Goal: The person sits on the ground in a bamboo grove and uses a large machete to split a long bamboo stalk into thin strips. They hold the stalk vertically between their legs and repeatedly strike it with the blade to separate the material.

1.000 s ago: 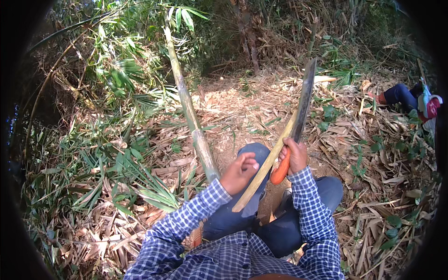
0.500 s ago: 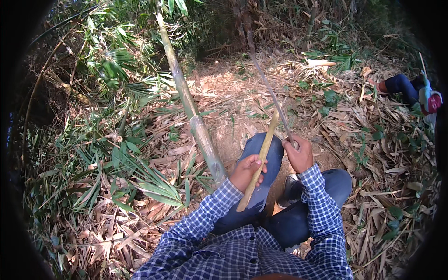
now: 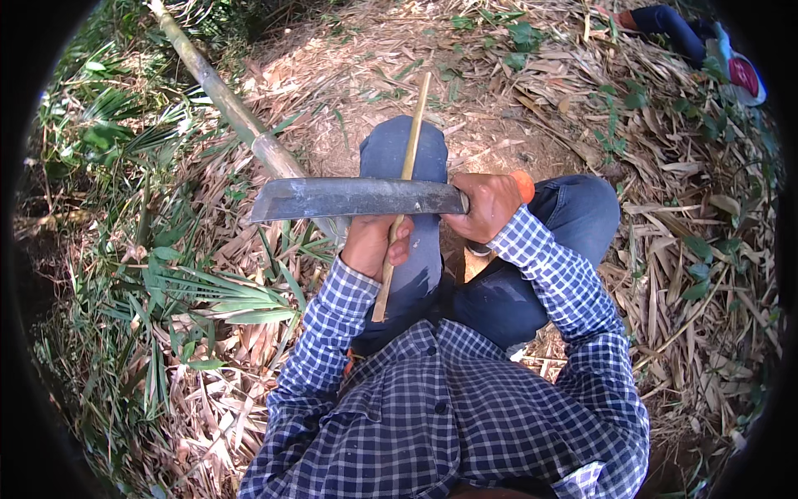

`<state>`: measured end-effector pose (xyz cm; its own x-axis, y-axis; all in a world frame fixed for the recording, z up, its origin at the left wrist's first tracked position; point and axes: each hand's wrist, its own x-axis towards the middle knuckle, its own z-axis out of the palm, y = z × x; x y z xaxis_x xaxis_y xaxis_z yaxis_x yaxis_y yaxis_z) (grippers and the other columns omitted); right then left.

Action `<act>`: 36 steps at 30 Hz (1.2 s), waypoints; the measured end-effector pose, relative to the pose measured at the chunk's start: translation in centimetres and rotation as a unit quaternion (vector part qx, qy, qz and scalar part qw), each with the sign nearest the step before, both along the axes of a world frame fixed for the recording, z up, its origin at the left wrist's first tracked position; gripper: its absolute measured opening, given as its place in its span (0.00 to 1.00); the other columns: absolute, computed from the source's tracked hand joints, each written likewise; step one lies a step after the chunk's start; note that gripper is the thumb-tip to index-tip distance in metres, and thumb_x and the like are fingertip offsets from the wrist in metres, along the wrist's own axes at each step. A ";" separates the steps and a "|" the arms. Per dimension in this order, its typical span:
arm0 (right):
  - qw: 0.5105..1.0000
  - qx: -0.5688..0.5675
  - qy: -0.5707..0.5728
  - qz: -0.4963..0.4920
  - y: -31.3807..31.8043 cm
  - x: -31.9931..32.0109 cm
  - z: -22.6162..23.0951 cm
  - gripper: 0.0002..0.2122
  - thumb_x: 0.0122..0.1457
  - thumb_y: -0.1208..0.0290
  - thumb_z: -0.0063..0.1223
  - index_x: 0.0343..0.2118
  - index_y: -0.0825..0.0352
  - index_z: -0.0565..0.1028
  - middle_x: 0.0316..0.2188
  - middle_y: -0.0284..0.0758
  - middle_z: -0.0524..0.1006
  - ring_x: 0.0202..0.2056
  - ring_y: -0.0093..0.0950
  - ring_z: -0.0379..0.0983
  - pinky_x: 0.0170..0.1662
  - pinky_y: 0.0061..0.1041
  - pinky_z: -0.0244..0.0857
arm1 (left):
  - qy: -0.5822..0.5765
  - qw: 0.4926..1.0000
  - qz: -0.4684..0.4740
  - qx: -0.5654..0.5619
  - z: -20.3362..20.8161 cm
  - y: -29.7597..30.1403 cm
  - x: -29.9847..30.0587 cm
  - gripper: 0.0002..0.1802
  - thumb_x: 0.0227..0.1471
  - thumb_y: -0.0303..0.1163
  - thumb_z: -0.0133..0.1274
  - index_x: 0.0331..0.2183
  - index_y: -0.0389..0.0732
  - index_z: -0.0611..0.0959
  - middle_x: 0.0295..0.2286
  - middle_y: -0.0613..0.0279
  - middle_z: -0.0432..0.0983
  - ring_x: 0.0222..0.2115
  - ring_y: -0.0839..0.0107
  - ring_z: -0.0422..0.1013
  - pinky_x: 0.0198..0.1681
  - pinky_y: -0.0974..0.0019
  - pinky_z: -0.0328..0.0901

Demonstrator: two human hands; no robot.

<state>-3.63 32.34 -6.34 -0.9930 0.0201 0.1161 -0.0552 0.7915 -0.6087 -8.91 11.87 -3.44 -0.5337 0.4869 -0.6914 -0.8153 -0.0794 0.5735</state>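
Note:
My right hand (image 3: 488, 204) is wrapped round the handle of a machete (image 3: 332, 200), and an orange handle end (image 3: 524, 186) sticks out past the fist. Its broad grey blade lies sideways, pointing left, with its flat face toward me. Below the blade, my left hand (image 3: 370, 248) grips a slender yellowish bamboo strip (image 3: 411, 145) that stands lengthwise over my thigh. The blade passes across the strip and hides part of it, along with some of the left fingers. Whether blade and strip touch, I cannot tell.
A long bamboo pole (image 3: 218, 91) slants from the far left toward my left knee (image 3: 399, 141). Cut green leaves (image 3: 224, 293) and dry husks (image 3: 224, 378) cover the ground. Another person's leg in dark trousers (image 3: 669, 29) and a red-and-white item (image 3: 742, 75) show at far right.
The machete has turned from pointing away to lying sideways across the bamboo strip, its flat face now showing. The strip stands more upright. My view has tilted down and shifted.

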 end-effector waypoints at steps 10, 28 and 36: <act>0.999 0.025 0.007 -0.038 0.1 -1.0 -0.4 0.10 0.44 0.63 0.60 0.20 0.65 0.75 0.15 0.42 0.74 0.20 0.43 0.73 0.24 0.39 0.67 | 0.008 0.999 -0.029 0.025 -0.4 -0.9 -0.4 0.12 0.65 0.36 0.39 0.38 0.38 0.72 0.18 0.69 0.61 0.10 0.83 0.53 0.12 0.77 0.51; 0.993 0.051 -0.017 -0.104 1.4 -3.0 -0.9 0.10 0.44 0.64 0.60 0.26 0.65 0.80 0.13 0.44 0.73 0.19 0.46 0.73 0.26 0.41 0.67 | 0.005 0.999 -0.024 0.046 0.0 -0.8 -0.4 0.16 0.66 0.42 0.38 0.35 0.39 0.71 0.16 0.71 0.58 0.08 0.84 0.51 0.10 0.78 0.48; 0.989 0.081 -0.031 -0.116 1.8 -3.4 -1.1 0.12 0.46 0.58 0.60 0.27 0.61 0.81 0.15 0.44 0.76 0.21 0.44 0.75 0.28 0.42 0.70 | -0.002 0.999 -0.024 0.047 0.1 -1.1 -0.1 0.16 0.66 0.43 0.40 0.35 0.39 0.71 0.16 0.71 0.58 0.09 0.84 0.51 0.10 0.77 0.49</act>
<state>-6.99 34.13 -7.44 -0.9690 0.2354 0.0749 0.1739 0.8653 -0.4701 -9.02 10.77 -3.36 -0.5054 0.5741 -0.6442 -0.8219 -0.0930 0.5620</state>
